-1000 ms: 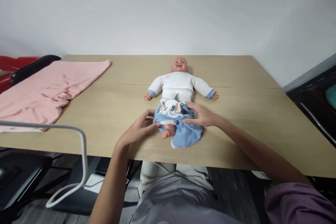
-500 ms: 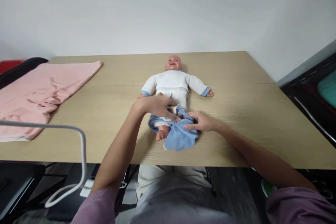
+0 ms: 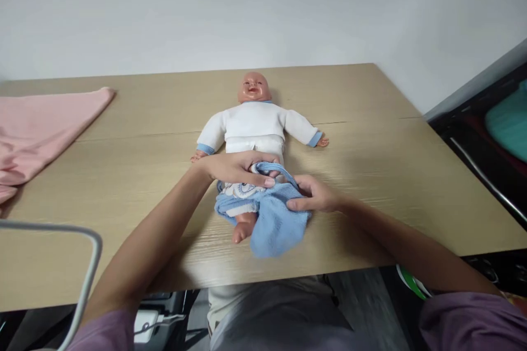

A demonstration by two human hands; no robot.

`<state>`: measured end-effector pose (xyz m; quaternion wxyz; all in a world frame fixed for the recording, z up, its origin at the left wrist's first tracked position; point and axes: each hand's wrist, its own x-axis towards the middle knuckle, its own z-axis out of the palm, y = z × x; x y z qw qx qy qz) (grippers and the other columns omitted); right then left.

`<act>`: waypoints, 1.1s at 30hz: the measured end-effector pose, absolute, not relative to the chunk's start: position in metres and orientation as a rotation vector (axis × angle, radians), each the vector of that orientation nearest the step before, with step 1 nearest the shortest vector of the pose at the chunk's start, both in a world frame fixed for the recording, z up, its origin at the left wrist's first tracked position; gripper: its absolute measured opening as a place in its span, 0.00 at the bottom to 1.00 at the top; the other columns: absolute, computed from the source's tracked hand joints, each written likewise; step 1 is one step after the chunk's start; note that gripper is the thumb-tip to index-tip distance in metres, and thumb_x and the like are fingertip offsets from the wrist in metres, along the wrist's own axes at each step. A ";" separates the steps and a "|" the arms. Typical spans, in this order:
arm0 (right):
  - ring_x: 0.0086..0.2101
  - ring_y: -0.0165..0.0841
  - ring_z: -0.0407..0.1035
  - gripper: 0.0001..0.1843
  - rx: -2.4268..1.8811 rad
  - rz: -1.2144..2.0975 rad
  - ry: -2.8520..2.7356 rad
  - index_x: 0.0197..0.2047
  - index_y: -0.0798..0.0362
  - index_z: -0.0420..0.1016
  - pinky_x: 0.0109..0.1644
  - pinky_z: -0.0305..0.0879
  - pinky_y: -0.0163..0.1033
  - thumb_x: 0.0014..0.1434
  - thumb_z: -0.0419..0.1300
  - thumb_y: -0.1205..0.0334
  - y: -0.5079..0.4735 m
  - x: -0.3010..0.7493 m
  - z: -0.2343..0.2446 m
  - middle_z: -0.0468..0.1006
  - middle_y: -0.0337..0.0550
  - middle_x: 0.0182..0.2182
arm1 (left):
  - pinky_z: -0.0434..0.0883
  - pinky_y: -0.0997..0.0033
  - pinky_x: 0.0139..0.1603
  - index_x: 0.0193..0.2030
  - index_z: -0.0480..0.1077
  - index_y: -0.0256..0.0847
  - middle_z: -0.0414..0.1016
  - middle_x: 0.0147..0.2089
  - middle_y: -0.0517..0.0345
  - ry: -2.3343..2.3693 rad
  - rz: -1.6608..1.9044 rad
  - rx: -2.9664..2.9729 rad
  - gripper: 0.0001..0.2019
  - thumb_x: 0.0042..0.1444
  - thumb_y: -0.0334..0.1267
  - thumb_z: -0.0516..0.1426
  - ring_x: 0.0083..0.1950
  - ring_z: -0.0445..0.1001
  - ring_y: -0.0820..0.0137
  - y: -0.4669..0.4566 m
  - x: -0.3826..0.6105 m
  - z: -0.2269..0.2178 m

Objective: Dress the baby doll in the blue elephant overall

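A bald baby doll point(image 3: 255, 120) in a white top with blue cuffs lies on its back, its head toward the wall. Blue doll pants point(image 3: 278, 225) with a pale printed front are around its lower legs. One bare foot point(image 3: 242, 230) sticks out of the left leg opening; the other foot is hidden in the cloth. My left hand point(image 3: 242, 167) reaches over the doll's thighs and grips the waistband, thumb on the blue cloth. From the right, my right hand point(image 3: 315, 194) pinches the edge of the pants between thumb and fingers.
The doll lies on a wooden table point(image 3: 370, 175) against a pale wall. A pink cloth point(image 3: 49, 126) is spread at the left. A grey bent tube point(image 3: 88, 252) crosses the lower left. At the far right stands a black frame with teal cloth point(image 3: 508, 126).
The view has shifted closer, and less of the pink cloth shows. The waistband is lifted into a more open loop between my hands, which keep their hold on the pants.
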<state>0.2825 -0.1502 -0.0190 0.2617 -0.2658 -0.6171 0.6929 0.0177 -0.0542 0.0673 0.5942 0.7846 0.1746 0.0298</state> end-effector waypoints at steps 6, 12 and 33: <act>0.43 0.39 0.75 0.28 -0.874 1.790 -1.681 0.58 0.51 0.81 0.49 0.74 0.42 0.66 0.75 0.39 -0.150 0.287 -0.015 0.81 0.42 0.45 | 0.79 0.60 0.52 0.52 0.86 0.48 0.88 0.49 0.55 0.486 0.105 1.789 0.15 0.64 0.51 0.72 0.50 0.85 0.53 -0.057 0.016 0.052; 0.45 0.41 0.77 0.32 -0.973 1.825 -1.590 0.64 0.45 0.80 0.51 0.77 0.44 0.63 0.79 0.43 -0.147 0.285 -0.011 0.82 0.42 0.48 | 0.80 0.61 0.49 0.53 0.86 0.47 0.88 0.48 0.56 0.371 0.103 1.782 0.15 0.64 0.51 0.72 0.48 0.86 0.54 -0.056 0.015 0.041; 0.41 0.33 0.78 0.36 -0.833 2.115 -1.312 0.64 0.53 0.81 0.47 0.75 0.35 0.61 0.82 0.44 -0.146 0.286 -0.026 0.85 0.43 0.47 | 0.78 0.66 0.53 0.56 0.80 0.40 0.84 0.50 0.52 0.348 0.307 1.746 0.18 0.64 0.44 0.74 0.50 0.82 0.63 -0.065 0.011 0.033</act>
